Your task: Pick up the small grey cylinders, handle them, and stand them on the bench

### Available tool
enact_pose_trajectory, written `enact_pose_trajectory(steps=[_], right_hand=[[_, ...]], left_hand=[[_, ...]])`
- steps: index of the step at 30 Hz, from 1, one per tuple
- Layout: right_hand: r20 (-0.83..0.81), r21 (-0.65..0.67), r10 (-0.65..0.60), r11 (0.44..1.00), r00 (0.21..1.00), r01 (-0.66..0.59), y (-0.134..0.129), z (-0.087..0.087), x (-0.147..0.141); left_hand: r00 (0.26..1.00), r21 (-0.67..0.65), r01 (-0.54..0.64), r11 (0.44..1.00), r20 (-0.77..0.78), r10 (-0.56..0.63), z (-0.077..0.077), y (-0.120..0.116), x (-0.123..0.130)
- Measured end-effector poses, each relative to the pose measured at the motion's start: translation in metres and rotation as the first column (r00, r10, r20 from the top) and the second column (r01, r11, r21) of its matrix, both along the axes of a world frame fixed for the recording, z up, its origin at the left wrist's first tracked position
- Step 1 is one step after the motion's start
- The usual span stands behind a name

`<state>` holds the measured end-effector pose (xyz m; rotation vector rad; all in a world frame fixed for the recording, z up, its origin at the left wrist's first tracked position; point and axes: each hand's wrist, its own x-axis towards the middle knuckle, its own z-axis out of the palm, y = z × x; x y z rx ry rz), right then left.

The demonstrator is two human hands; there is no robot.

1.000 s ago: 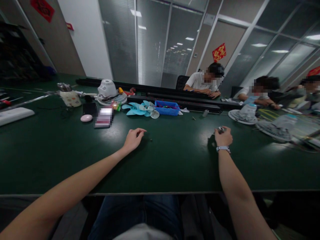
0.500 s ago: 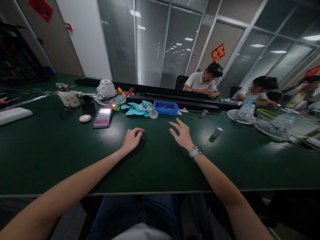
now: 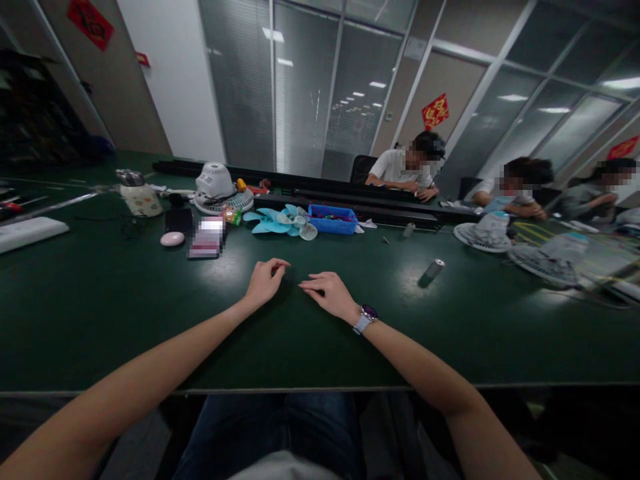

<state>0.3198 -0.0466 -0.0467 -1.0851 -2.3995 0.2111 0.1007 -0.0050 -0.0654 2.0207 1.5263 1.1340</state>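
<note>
Over the green table, my left hand (image 3: pixel 265 283) is curled, its thumb and fingertips together; whatever they may hold is too small or hidden to make out. Just right of it, my right hand (image 3: pixel 331 295), with a watch (image 3: pixel 367 315) on its wrist, has thumb and fingers drawn together low at the tabletop. Its fingertips are at the spot where a tiny dark piece lay, and that piece is now hidden. A small gap separates the two hands. Farther right, a grey metallic cylinder (image 3: pixel 431 273) stands on the table.
Blue fan blades (image 3: pixel 280 221) and a blue bin (image 3: pixel 334 220) with small parts lie beyond my hands. Left are a phone (image 3: pixel 207 239), a pink oval object (image 3: pixel 173 239), a jug (image 3: pixel 140 195) and a white fan base (image 3: pixel 216 183). Fan parts (image 3: pixel 487 233) and several people are right.
My right hand has moved left and down toward my left hand, and its spread fingers have closed together. The tiny dark piece has gone out of sight. My left hand has hardly moved.
</note>
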Motion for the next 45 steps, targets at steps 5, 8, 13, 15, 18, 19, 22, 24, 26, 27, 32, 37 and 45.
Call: enact_pose_trajectory(steps=[5, 8, 13, 15, 18, 19, 22, 24, 26, 27, 32, 37, 45], right_hand=[[-0.175, 0.166, -0.185, 0.963, 0.967, 0.214, 0.023, 0.007, 0.038], [-0.363, 0.272, -0.401, 0.818, 0.841, 0.507, 0.044, 0.017, 0.1], [-0.499, 0.231, -0.72, 0.426, 0.482, 0.875, 0.051, 0.025, 0.219], [-0.479, 0.195, -0.802, 0.299, 0.357, 0.934, 0.045, 0.021, 0.25], [-0.417, 0.164, -0.877, 0.186, 0.239, 0.969, 0.037, 0.013, 0.273], [-0.394, 0.156, -0.893, 0.168, 0.217, 0.973, 0.037, 0.01, 0.275], [-0.329, 0.139, -0.925, 0.15, 0.189, 0.979, 0.039, 0.005, 0.277], [-0.301, 0.135, -0.936, 0.147, 0.182, 0.98, 0.04, 0.003, 0.277], [-0.303, 0.141, -0.935, 0.148, 0.185, 0.979, 0.041, 0.003, 0.277], [-0.315, 0.146, -0.93, 0.15, 0.189, 0.978, 0.041, 0.002, 0.278], [-0.338, 0.127, -0.925, 0.141, 0.176, 0.982, 0.042, 0.002, 0.28], [-0.31, 0.066, -0.943, 0.102, 0.118, 0.993, 0.043, 0.005, 0.277], [-0.337, -0.048, -0.938, 0.098, 0.076, 0.994, 0.034, 0.002, 0.264]], left_hand=[[1.0, -0.006, -0.007, 1.0, -0.002, 0.007, 0.002, -0.003, 0.0], [1.0, -0.011, 0.001, 1.0, -0.008, -0.001, 0.003, -0.003, 0.0], [1.0, -0.006, -0.001, 1.0, -0.013, 0.001, 0.004, -0.004, 0.0], [1.0, -0.007, -0.003, 1.0, -0.012, 0.003, 0.004, -0.004, 0.0], [1.0, -0.013, 0.001, 1.0, -0.018, -0.001, 0.003, -0.003, -0.001], [1.0, -0.011, 0.004, 1.0, -0.02, -0.004, 0.003, -0.003, -0.001], [1.0, -0.006, 0.01, 1.0, -0.023, -0.01, 0.003, -0.004, -0.001], [1.0, -0.009, 0.009, 1.0, -0.023, -0.009, 0.004, -0.004, -0.001], [1.0, -0.012, 0.006, 1.0, -0.024, -0.006, 0.004, -0.004, -0.001], [1.0, -0.012, 0.006, 1.0, -0.025, -0.006, 0.004, -0.004, -0.001], [1.0, -0.016, 0.01, 1.0, -0.027, -0.011, 0.003, -0.004, -0.001], [1.0, -0.014, 0.008, 1.0, -0.026, -0.008, 0.002, -0.003, -0.002], [0.998, -0.022, 0.008, 1.0, -0.057, -0.009, 0.003, -0.002, -0.003]])
